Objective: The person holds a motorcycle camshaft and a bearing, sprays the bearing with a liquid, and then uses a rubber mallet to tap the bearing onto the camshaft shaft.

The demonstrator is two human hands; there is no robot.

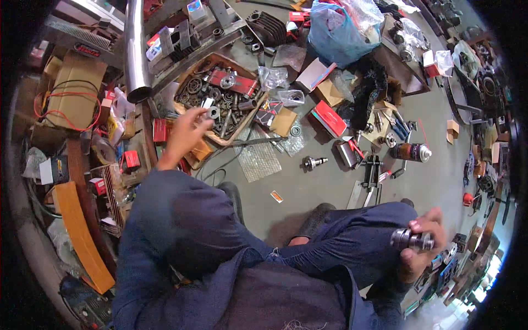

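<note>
My right hand (429,236), at the far right above my knee, is closed around a camshaft (408,240), a shiny metal shaft with lobes and a bearing. My left hand (186,136) is stretched over the near left edge of a shallow tray (242,125). Its thumb and fingers are bent together at a small dark piece, too blurred to name. The tray is heaped with greasy gears, shafts and bearings, and a red box (235,82) lies across its far part. On the floor between my hands lies a second camshaft (315,163).
Red cartons (328,118), bubble wrap (258,159) and a blue plastic bag (344,33) lie ahead. A spray can (411,152) lies beside a black puller-like tool (373,173). A metal tube (136,49) rises at the upper left. Shelving and boxes crowd the left side.
</note>
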